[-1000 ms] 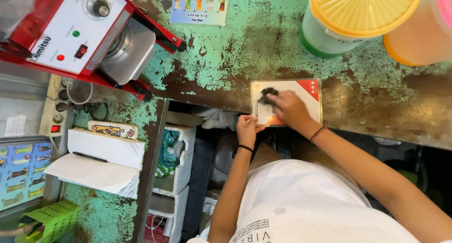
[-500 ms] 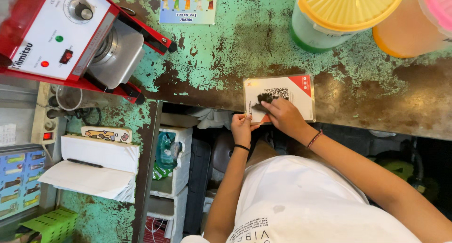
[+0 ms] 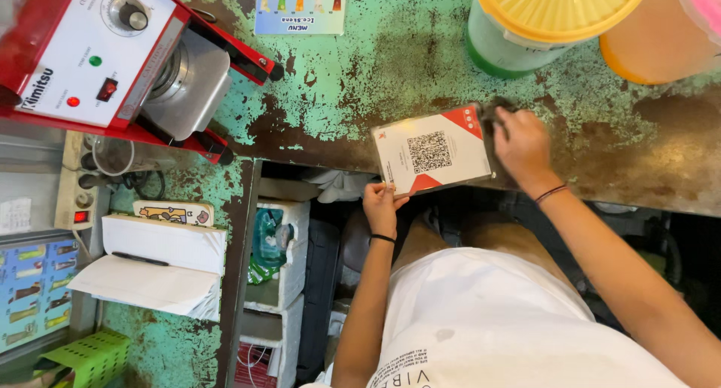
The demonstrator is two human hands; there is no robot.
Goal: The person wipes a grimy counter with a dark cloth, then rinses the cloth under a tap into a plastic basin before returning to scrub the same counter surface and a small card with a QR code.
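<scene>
Head view: red-cornered white card point(image 3: 432, 153), tilted

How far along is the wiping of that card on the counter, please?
The card's face looks clean, its printed square uncovered. In hand: the left hand holds the card's near corner, tilted, while the right hand presses a dark cloth on the counter beside its far edge. Left: the card is not yet lying flat.

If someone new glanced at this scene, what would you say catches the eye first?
Probably the white and red card at the counter's near edge, with the left hand holding its lower corner and the right hand pressing a dark cloth beside it. Next, the red machine at upper left and the yellow-lidded tub at the top.
</scene>
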